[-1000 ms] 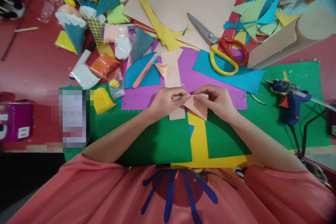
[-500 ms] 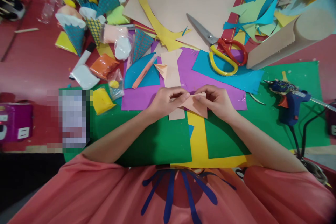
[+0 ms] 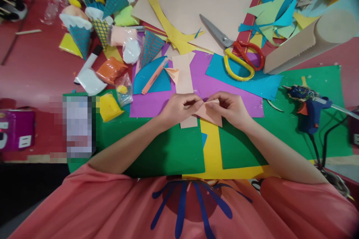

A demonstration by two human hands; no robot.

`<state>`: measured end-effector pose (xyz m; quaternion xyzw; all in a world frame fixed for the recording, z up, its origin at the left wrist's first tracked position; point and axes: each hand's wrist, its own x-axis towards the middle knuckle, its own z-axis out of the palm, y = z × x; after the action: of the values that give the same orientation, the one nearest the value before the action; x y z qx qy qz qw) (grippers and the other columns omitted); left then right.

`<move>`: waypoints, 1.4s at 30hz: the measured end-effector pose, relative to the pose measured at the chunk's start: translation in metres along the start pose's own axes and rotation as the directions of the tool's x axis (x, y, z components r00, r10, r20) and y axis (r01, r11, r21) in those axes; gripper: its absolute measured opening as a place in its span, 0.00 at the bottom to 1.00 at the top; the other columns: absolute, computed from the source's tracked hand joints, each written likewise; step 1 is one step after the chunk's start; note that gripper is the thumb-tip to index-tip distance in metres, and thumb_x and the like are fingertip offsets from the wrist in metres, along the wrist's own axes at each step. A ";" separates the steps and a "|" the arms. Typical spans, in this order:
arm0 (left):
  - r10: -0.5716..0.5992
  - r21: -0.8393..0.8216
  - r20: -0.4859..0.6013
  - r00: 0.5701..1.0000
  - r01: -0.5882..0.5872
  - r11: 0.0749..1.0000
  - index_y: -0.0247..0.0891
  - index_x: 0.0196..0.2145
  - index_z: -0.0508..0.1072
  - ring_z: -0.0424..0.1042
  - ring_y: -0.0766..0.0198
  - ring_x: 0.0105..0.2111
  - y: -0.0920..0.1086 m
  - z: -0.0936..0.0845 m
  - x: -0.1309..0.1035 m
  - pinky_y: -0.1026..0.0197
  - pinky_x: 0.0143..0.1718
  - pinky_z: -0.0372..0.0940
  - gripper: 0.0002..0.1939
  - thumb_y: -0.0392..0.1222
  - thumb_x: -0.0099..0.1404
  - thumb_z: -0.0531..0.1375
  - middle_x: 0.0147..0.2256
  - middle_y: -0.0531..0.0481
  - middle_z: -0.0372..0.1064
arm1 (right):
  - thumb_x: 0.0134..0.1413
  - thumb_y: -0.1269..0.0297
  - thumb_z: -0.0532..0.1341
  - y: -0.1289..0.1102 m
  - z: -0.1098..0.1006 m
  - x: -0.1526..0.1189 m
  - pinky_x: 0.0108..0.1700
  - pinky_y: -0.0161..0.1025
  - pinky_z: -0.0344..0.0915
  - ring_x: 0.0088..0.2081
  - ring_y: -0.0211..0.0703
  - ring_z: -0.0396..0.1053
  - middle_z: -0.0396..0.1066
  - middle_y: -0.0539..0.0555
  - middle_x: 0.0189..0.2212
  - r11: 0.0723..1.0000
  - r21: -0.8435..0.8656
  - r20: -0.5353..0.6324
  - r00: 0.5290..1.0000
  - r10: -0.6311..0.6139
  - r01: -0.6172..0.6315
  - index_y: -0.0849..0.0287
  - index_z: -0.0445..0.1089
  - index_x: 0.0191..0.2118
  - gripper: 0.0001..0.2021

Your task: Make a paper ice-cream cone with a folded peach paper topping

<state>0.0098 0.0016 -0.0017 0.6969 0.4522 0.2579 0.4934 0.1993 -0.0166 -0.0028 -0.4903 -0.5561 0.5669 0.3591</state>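
Note:
A small piece of peach paper point(image 3: 211, 115) is pinched along its top edge between my two hands, and a narrow fold shows there. My left hand point(image 3: 182, 107) grips its left end with thumb and forefinger. At its right end, my right hand point(image 3: 230, 108) has its thumb pressed on the near face, with the fingers behind. Beneath lies a long strip of peach paper point(image 3: 183, 74), partly hidden by my left hand. Left of that strip sit a small pleated peach paper fan point(image 3: 173, 74) and an orange marker point(image 3: 154, 77).
Scissors point(image 3: 224, 41) with red and yellow handles lie beyond my hands. A blue glue gun point(image 3: 310, 110) rests at right on green sheeting point(image 3: 331, 82). Paper cones point(image 3: 80, 35), clay packets point(image 3: 111, 70) and a pixelated rectangular object point(image 3: 78, 127) are at left. A peach roll point(image 3: 308, 43) stands back right.
Both hands stay nearly in place, still pinching the paper. The paper's loose lower part has shifted very slightly; everything else looks the same.

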 end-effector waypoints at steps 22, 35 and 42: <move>0.092 0.035 -0.037 0.995 -0.091 0.995 0.34 0.26 0.72 0.63 0.75 0.22 -0.003 -0.001 -0.002 0.73 0.22 0.56 0.08 0.39 0.59 0.56 0.21 0.56 0.68 | 0.52 0.58 0.63 -0.002 -0.001 0.000 0.28 0.32 0.63 0.27 0.34 0.66 0.72 0.51 0.26 1.000 0.015 0.018 1.000 0.022 -0.022 0.60 0.71 0.30 0.10; 0.107 0.024 -0.018 0.994 -0.106 0.994 0.34 0.24 0.72 0.61 0.75 0.21 -0.001 -0.001 -0.002 0.73 0.22 0.55 0.08 0.37 0.58 0.56 0.20 0.56 0.67 | 0.53 0.56 0.62 -0.002 -0.002 -0.002 0.25 0.31 0.58 0.25 0.32 0.61 0.69 0.51 0.24 0.998 -0.063 0.063 0.998 0.015 -0.011 0.61 0.71 0.30 0.12; 0.070 0.005 0.029 0.997 -0.070 0.998 0.34 0.25 0.72 0.64 0.73 0.22 0.001 -0.003 0.000 0.71 0.23 0.58 0.09 0.41 0.58 0.56 0.21 0.54 0.68 | 0.53 0.58 0.61 -0.003 -0.001 -0.003 0.25 0.31 0.57 0.24 0.32 0.60 0.68 0.50 0.23 0.995 -0.098 0.058 0.998 0.013 -0.007 0.62 0.71 0.30 0.11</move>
<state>0.0077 0.0028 0.0002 0.7173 0.4213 0.2636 0.4883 0.2006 -0.0183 0.0006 -0.4932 -0.5912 0.5548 0.3154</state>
